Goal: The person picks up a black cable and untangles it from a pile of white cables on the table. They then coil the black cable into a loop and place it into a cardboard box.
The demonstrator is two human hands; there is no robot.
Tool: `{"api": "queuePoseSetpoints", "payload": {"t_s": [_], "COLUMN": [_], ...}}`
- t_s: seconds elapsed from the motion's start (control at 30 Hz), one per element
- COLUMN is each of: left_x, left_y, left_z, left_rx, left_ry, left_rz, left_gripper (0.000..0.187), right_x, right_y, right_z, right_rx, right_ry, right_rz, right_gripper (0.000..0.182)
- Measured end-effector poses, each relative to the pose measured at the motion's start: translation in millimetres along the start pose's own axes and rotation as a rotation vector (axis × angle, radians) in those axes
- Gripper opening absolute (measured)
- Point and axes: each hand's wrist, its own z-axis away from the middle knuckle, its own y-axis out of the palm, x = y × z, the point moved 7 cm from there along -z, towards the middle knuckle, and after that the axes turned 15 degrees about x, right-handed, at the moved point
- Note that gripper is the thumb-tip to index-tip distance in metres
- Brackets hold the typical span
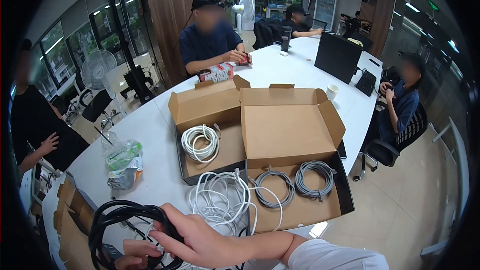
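Black cable [125,220], wound into a large loop, is sitting at the near left edge of the white desk [155,135], held in both of the person's hands. Left hand [134,254] is gripping the bottom of the loop, its fingers [147,260] curling shut around the strands. Right hand [200,240] is reaching across from the right, its fingers [167,230] closing over the loop's right side and pinching the strands together. Behind the loop, a crumpled plastic bag [122,162] is lying on the desk. Just right of the hands, a loose tangle of white cable [220,197] is spilling over the near wall of an open cardboard box [210,105], inside which a neat white coil [201,142] is resting. Beside it, touching, a second open box [292,125] is holding two grey coils: one [272,189] on the left and one [314,179] on the right. Farther back, a paper cup [332,92] is standing near a black laptop [337,57], and three other people are sitting around the desk.
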Motion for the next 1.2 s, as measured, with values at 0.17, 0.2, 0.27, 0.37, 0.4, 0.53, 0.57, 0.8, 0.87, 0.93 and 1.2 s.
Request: {"api": "queuePoseSetpoints", "payload": {"t_s": [0.17,0.2,0.27,0.37,0.4,0.53,0.57,0.8,0.87,0.93,1.2], "left_x": [-6.7,-12.3,-27.0,-19.7,-17.6,-12.1,-9.8,-13.9,-11.3,-9.5,-8.3], "left_y": [11.7,21.8,26.3,26.7,25.4,24.9,24.1,29.1,30.3,31.7,27.3], "left_z": [-7.9,-16.8,-32.8,-41.9,-40.6,-26.2,-22.3,-37.6,-36.2,-40.7,-37.0], "left_rx": [-0.141,-0.156,-0.184,-0.182,-0.174,-0.128,-0.121,-0.091,-0.059,-0.043,-0.011], "left_ry": [-0.094,-0.161,-0.303,-0.257,-0.261,-0.302,-0.313,-0.474,-0.530,-0.506,-0.499], "left_rz": [-0.107,-0.191,-0.367,-0.324,-0.298,-0.172,-0.132,-0.128,-0.032,0.028,0.077], "left_gripper": [0.065,0.060,0.061,0.064,0.063,0.061,0.055,0.050,0.044,0.037,0.027], "right_x": [-6.2,-7.4,-10.2,-7.4,-6.2,-6.4,-6.9,-1.3,-4.7,9.2,1.4], "right_y": [2.9,3.8,5.0,3.3,2.7,1.6,0.4,-8.6,-7.3,-9.0,-11.4], "right_z": [-1.0,-1.5,-0.8,-1.5,-1.6,-2.0,-2.1,-1.4,0.2,0.3,-1.6], "right_rx": [0.040,0.052,0.059,0.031,0.014,0.035,0.032,-0.028,-0.005,-0.037,-0.021], "right_ry": [0.062,0.068,0.077,0.039,0.019,0.018,0.055,0.034,0.055,0.005,0.136], "right_rz": [0.001,0.005,0.001,0.055,0.077,0.077,0.072,0.144,0.119,0.287,0.156], "right_gripper": [0.019,0.019,0.020,0.019,0.019,0.019,0.018,0.017,0.018,0.014,0.016]}}
